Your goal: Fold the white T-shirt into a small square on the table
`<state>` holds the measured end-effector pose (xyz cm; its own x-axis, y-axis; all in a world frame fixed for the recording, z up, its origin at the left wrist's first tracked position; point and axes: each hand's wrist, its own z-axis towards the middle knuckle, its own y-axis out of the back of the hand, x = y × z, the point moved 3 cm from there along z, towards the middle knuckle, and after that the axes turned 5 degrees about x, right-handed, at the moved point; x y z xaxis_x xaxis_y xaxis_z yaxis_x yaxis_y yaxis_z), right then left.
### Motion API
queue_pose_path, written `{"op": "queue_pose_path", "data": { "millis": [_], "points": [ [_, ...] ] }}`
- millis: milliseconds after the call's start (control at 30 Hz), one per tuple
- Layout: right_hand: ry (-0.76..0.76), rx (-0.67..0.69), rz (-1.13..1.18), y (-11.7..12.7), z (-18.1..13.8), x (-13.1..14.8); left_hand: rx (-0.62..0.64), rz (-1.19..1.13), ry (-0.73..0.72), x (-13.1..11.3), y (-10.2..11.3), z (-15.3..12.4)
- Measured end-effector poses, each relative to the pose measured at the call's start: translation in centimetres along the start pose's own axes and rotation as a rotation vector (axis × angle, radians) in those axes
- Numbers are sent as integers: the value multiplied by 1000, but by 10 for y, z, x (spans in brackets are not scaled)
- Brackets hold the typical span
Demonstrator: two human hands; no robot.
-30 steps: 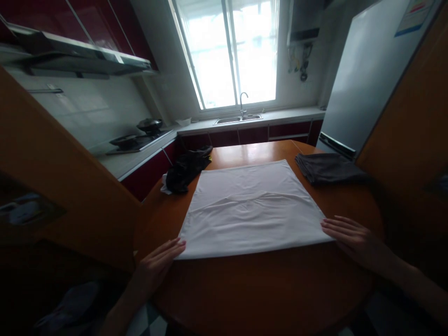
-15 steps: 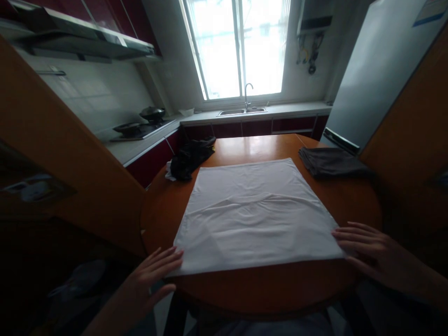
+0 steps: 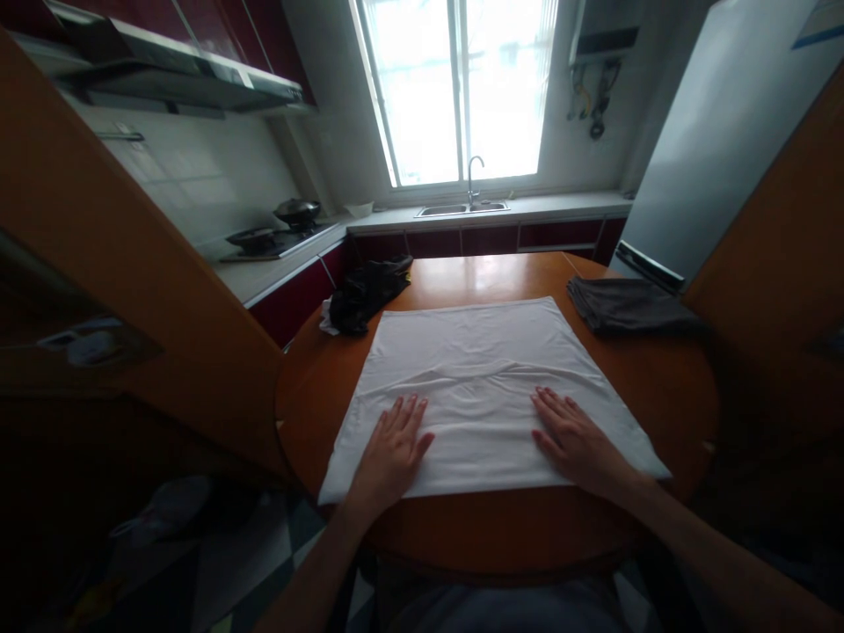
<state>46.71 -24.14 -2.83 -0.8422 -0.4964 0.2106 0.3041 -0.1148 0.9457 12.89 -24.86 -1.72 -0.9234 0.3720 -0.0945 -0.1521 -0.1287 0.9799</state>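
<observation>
A white cloth [image 3: 481,360] lies spread flat on a round wooden table [image 3: 501,527], with a shallow crease across its middle. My left hand [image 3: 392,448] rests palm down on the near left part of the cloth, fingers stretched out. My right hand [image 3: 573,435] lies flat on the near right part, fingers also extended. Neither hand holds anything.
A crumpled black garment [image 3: 366,294] sits at the table's far left edge. A folded dark grey cloth [image 3: 626,303] lies at the far right. Behind are a counter with a sink [image 3: 462,209], a stove with pans [image 3: 277,233], and a tall fridge [image 3: 712,149] on the right.
Both hands have moved inward from the cloth's near corners onto its surface and now lie flat on it. The view has shifted slightly.
</observation>
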Motion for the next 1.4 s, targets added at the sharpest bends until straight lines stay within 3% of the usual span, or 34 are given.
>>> {"op": "queue_pose_path", "data": {
  "millis": [133, 233, 333, 500, 600, 867, 1233, 1400],
  "points": [
    [-110, -16, -106, 4, -26, -55, -19, 48, 98, 38, 0, -24],
    [-168, -61, -141, 10, -30, -65, -5, 56, 155, 45, 3, -24],
    [-166, -91, -100, 13, -16, -34, -17, 25, 101, 13, 9, -8],
    [67, 24, 53, 6, 3, 57, 87, -50, -222, -73, 10, 9],
    [143, 51, 84, 1, 1, 82, 119, -34, -277, -94, 8, 4],
    [158, 52, 53, 0, -9, 81, 123, -30, -288, -91, 10, -5],
    [286, 96, 150, 17, -60, 91, 258, -181, -397, -100, 34, -58],
    [245, 63, 144, 23, -45, 76, 167, -222, -288, -66, 46, -37]
  ]
}}
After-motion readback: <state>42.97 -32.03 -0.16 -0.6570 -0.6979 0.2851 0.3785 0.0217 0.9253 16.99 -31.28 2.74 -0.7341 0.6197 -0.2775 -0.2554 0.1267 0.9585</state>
